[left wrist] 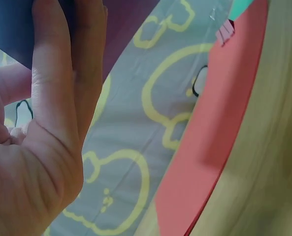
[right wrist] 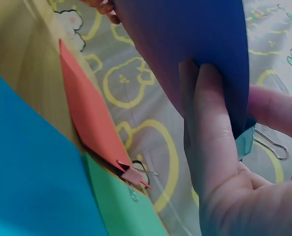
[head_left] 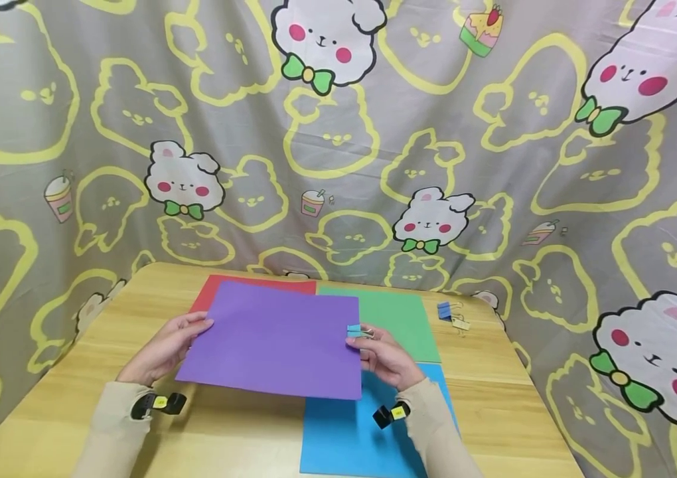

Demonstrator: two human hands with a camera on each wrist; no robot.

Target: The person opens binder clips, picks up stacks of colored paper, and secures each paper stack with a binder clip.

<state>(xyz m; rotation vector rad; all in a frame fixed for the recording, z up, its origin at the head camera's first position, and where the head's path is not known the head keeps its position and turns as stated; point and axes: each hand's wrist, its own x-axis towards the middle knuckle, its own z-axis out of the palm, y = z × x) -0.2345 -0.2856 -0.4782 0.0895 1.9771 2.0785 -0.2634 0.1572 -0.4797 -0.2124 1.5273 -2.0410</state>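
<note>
A purple sheet (head_left: 279, 342) is held up above the table, its near edge tilted toward me. My left hand (head_left: 164, 348) pinches its left edge, thumb on top and fingers beneath. At the right edge my right hand (head_left: 391, 358) pinches the sheet beside a teal binder clip (right wrist: 244, 143). That clip sits on the right edge with its wire handles pointing outward. Behind and below lies a red sheet (head_left: 203, 299), partly covered in the head view. A pink binder clip (right wrist: 133, 175) grips the red sheet's edge, hidden from the head view.
A green sheet (head_left: 401, 318) lies at the back of the wooden table (head_left: 494, 398). Nearer me is a blue sheet (head_left: 344, 438), under my right arm. A blue binder clip (head_left: 445, 311) and a yellowish binder clip (head_left: 460, 323) lie at the back right. A patterned curtain (head_left: 344, 219) hangs behind.
</note>
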